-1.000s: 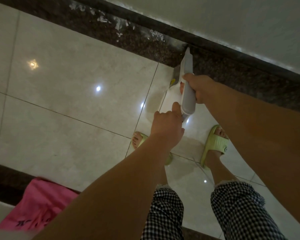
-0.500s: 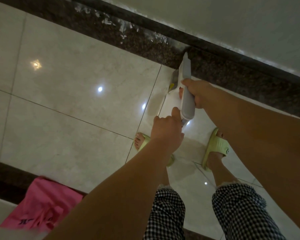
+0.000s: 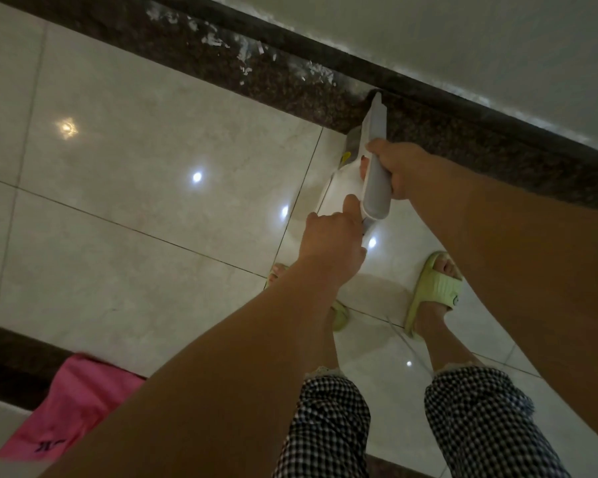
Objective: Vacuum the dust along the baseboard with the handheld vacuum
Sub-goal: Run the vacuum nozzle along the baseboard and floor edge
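The handheld vacuum point(image 3: 373, 167) nozzle stays at the baseboard point(image 3: 428, 98) — white dust point(image 3: 242, 53) remains at eleven o'clock. Right hand point(image 3: 399, 167) grips its handle; left hand point(image 3: 332, 236) pinches the rear.

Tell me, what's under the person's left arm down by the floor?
Under the left arm the pale floor tiles show, and a pink cloth peeks out at its edge. The arm covers part of the cloth and most of one green slipper.
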Action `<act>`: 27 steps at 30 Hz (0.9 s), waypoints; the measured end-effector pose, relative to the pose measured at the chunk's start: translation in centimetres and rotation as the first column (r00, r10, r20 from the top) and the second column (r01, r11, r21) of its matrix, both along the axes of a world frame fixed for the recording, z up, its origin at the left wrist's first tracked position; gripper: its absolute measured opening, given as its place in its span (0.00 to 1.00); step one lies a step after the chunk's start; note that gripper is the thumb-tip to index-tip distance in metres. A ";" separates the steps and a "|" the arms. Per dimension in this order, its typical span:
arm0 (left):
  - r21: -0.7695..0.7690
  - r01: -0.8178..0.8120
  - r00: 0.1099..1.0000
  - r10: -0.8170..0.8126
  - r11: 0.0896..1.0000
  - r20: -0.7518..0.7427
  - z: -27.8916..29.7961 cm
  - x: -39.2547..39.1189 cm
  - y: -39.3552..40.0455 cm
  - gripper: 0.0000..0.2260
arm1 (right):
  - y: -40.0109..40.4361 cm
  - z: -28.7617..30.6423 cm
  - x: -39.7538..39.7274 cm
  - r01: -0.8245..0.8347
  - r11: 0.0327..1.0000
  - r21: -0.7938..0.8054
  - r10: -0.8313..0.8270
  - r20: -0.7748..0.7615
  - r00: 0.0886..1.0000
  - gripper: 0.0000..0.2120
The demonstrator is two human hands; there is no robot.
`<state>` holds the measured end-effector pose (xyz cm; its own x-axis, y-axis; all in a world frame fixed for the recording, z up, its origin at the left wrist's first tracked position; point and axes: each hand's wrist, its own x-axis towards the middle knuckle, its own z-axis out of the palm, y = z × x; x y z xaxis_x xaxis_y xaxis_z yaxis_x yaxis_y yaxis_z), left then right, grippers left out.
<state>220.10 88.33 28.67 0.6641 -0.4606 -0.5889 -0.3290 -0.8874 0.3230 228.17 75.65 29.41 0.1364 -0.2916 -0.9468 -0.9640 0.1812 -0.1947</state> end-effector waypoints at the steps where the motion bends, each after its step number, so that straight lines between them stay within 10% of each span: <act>1: -0.002 -0.003 1.000 0.003 1.000 -0.002 0.0 0.0 0.0 0.23 | 0.0 0.0 0.1 -0.007 1.000 0.003 0.007 0.001 1.000 0.27; 27: -0.009 -0.043 0.998 0.043 0.999 -0.041 -0.5 0.5 1.4 0.21 | 1.7 0.0 0.6 -0.065 0.998 -0.016 0.065 -0.012 0.998 0.29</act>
